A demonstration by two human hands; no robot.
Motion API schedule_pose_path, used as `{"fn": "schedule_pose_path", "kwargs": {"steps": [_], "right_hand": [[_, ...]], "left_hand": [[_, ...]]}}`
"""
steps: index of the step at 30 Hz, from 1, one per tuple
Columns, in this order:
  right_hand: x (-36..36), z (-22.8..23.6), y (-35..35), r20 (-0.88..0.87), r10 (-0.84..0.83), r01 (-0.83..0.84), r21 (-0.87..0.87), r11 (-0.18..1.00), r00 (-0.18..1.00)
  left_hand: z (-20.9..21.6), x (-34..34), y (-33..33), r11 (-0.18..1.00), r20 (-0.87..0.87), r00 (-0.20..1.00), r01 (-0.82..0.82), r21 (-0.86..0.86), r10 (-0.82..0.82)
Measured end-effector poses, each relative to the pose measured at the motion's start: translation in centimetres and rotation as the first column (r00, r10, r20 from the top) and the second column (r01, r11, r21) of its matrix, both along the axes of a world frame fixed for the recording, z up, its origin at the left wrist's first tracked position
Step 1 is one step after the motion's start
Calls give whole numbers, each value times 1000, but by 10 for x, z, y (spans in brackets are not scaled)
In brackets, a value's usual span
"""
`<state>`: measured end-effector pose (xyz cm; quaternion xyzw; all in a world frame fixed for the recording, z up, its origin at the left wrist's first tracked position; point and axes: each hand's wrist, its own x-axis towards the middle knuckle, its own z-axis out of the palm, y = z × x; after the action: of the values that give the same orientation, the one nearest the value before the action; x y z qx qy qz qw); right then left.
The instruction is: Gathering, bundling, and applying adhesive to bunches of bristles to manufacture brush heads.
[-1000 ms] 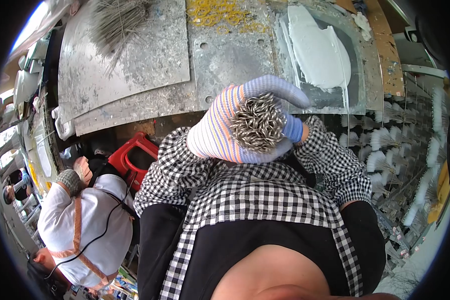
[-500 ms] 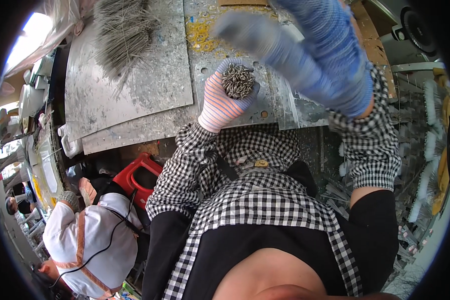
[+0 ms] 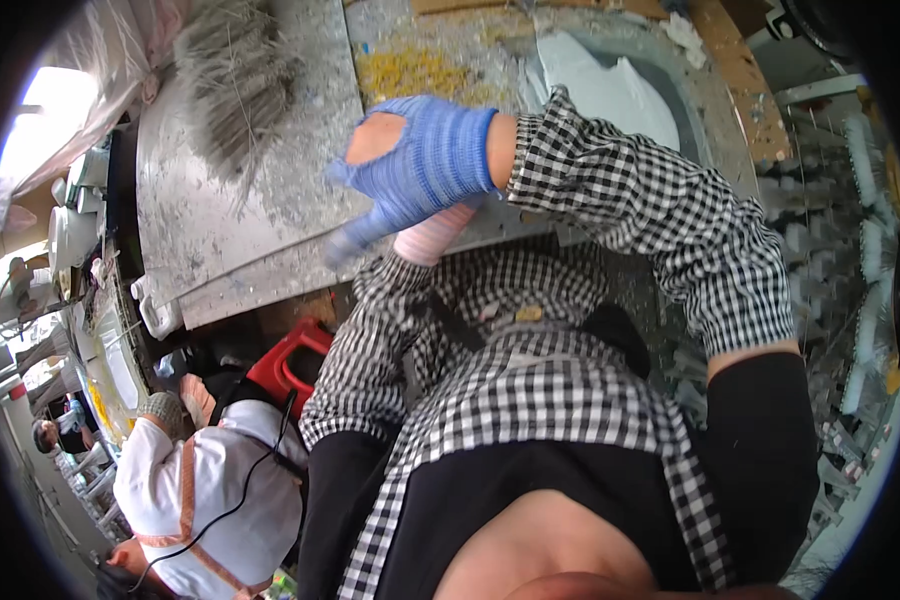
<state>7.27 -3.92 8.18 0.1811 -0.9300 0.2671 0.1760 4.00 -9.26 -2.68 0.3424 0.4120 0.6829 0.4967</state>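
My right hand (image 3: 420, 155), in a blue knitted glove with bare skin showing through a gap, reaches across above the front of the worktable. Its fingers point left and stand apart, somewhat blurred, and I see nothing between them. Beneath it is my left hand (image 3: 435, 238), in a pink-striped glove. Only its wrist side shows; its fingers and whatever they hold are hidden behind the blue glove. A large heap of thin grey wires (image 3: 232, 95) lies on a metal sheet (image 3: 185, 225) to the left. Small yellow rings (image 3: 415, 75) are scattered beyond my hands.
A white sheet-like piece (image 3: 610, 95) lies at the far right of the table. White-bristled brushes (image 3: 865, 250) stand in rows along the right. At lower left, a person in a white top (image 3: 220, 480) sits near a red plastic stool (image 3: 295, 362).
My right hand has swung from the upper right to the left, over my left hand. The round bundle of silvery wire pieces in my left hand is now covered. My view has shifted slightly.
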Motion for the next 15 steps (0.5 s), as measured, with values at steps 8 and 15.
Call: {"fn": "schedule_pose_path", "kwargs": {"steps": [8, 15], "right_hand": [[23, 17, -4, 123, -44, 62, -152, 986, 991], [87, -28, 38, -18, -351, 315, -398, 861, 936]], "left_hand": [[-5, -4, -34, 998, 402, 915, 42, -46, -20], [43, -4, -40, 976, -522, 826, -210, 63, 212]]}}
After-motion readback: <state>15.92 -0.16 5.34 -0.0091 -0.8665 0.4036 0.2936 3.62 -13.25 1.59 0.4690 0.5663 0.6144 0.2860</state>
